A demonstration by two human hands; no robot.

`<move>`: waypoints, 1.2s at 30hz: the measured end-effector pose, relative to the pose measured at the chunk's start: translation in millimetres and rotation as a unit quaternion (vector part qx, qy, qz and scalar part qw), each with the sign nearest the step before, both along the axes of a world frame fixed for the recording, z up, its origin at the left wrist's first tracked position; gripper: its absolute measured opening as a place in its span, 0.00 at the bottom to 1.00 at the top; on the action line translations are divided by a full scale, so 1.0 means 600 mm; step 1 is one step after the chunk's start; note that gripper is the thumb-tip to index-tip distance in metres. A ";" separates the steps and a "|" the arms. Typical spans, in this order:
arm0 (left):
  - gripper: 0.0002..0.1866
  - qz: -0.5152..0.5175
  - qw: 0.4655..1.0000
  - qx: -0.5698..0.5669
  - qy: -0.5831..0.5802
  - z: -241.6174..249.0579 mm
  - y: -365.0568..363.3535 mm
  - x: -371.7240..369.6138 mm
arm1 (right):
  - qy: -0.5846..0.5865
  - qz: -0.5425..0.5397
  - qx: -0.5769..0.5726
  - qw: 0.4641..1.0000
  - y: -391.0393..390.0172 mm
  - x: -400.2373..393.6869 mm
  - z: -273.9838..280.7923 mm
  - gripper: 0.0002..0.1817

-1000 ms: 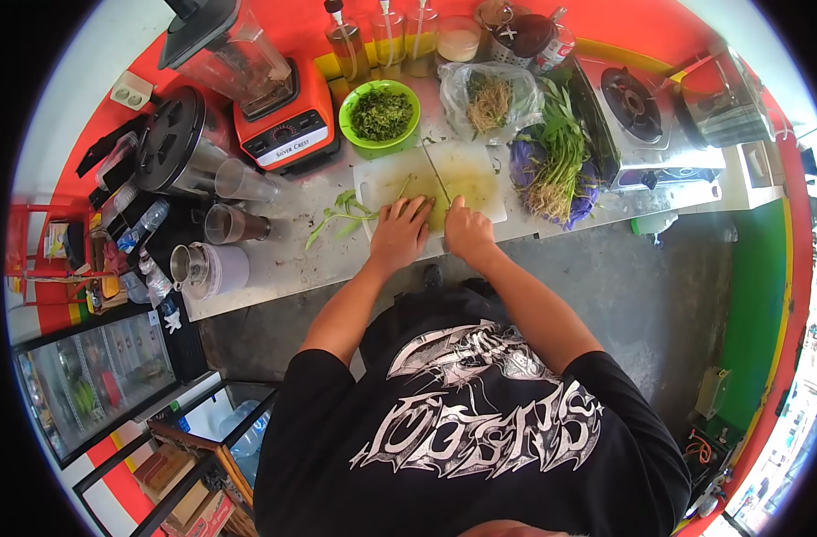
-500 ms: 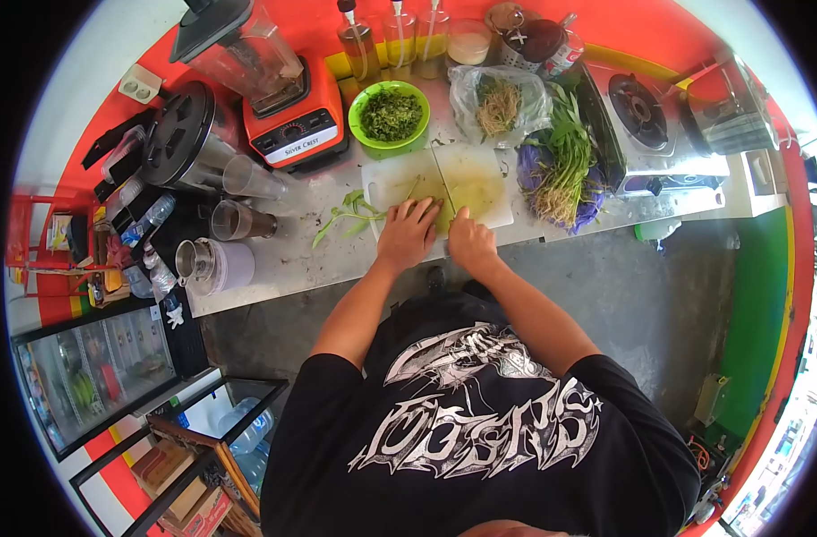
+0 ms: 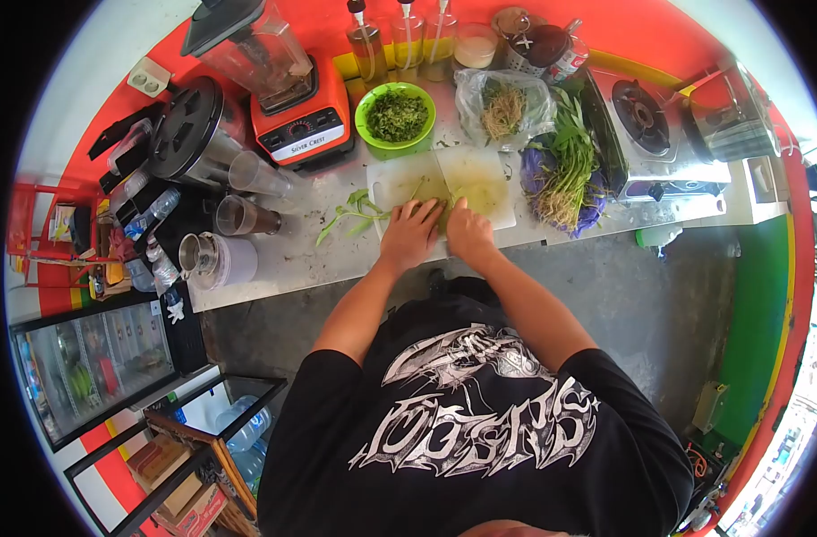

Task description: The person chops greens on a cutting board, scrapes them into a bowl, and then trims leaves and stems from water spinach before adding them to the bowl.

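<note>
A white cutting board [image 3: 399, 175] lies on the steel counter. My left hand [image 3: 412, 233] presses flat on green stems [image 3: 359, 213] at the board's near edge. Close beside it, my right hand [image 3: 467, 231] grips a knife handle, and the knife blade [image 3: 442, 174] runs away from me across the board. Chopped greens [image 3: 474, 192] lie on the board to the right of the blade.
A green bowl [image 3: 393, 115] of chopped greens stands behind the board. An orange blender [image 3: 292, 98], cups [image 3: 252, 174] and a metal jug [image 3: 194, 255] are at left. A bag of roots [image 3: 502, 103], leafy greens [image 3: 565, 166] and a gas stove [image 3: 646, 116] are at right.
Both hands stayed at the board's near edge while the knife worked up and down. The blade's tip now sits lower on the board; the view shifted slightly.
</note>
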State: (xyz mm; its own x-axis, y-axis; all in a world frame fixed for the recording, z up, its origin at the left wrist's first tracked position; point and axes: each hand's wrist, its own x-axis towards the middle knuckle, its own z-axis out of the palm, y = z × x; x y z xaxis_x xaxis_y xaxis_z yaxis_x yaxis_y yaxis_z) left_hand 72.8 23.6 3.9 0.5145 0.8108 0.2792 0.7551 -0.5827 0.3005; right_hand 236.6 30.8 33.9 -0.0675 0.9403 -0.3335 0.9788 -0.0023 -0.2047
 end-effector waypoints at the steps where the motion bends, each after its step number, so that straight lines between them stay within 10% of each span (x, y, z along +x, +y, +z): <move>1: 0.26 -0.002 1.000 0.003 0.002 0.000 0.000 -0.001 | 0.002 0.002 0.000 1.000 -0.002 0.000 0.004 0.15; 36: 0.18 0.134 0.981 -0.054 -0.127 0.007 0.013 0.012 | 0.016 -0.038 -0.064 0.997 -0.034 0.010 0.033 0.15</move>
State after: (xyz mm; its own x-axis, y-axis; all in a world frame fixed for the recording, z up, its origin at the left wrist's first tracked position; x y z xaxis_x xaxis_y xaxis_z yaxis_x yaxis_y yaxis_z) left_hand 80.0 31.5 8.0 0.2031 0.9397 0.2752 0.7704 -0.3268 0.5475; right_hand 242.9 10.3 53.5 -0.0100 0.8933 -0.4493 0.9675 -0.1049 -0.2300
